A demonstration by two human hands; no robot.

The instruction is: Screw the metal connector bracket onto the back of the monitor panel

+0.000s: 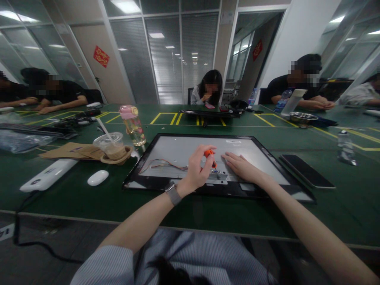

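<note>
A flat display panel [187, 146] with a black frame and a pale grey back lies on the green table before me. My left hand [199, 167] grips an orange-handled screwdriver [209, 153], its shaft pointing down at a small metal bracket [219, 176] along the panel's near edge. The screw under the tip is too small to make out. My right hand [242, 167] lies flat on the panel to the right of the bracket, fingers stretched out and holding nothing. A thin bundle of wires [166, 162] runs across the panel left of my left hand.
Left of the panel are a white mouse [98, 178], a white power bank [49, 175], an iced drink cup [108, 141] and a pink-lidded bottle [133, 126]. To the right lie a black phone [307, 171] and a clear bottle [346, 148]. Several people sit around the table.
</note>
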